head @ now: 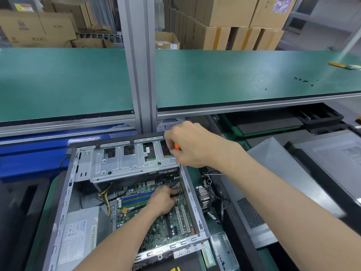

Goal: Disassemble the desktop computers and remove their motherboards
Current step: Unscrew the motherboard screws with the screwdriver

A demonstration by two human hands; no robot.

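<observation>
An open desktop case (pixel 64 202) lies on its side below me, its green motherboard (pixel 156 229) exposed inside. My right hand (pixel 187 143) grips the orange handle of a screwdriver (pixel 176 146) above the case's right wall; the thin shaft (pixel 180 178) runs straight down to the board. My left hand (pixel 164 198) reaches into the case and its fingertips pinch the shaft's lower end by the tip at the board's far right corner. A silver drive cage (pixel 125 163) spans the far end, and a grey power supply (pixel 82 231) sits at the near left.
A removed heatsink with fan (pixel 203 196) and loose cables lie right of the case. More grey computer cases (pixel 293 184) stand at the right. A green shelf (pixel 234 79) above holds several small black screws (pixel 304 81). An aluminium post (pixel 140 75) rises behind the case.
</observation>
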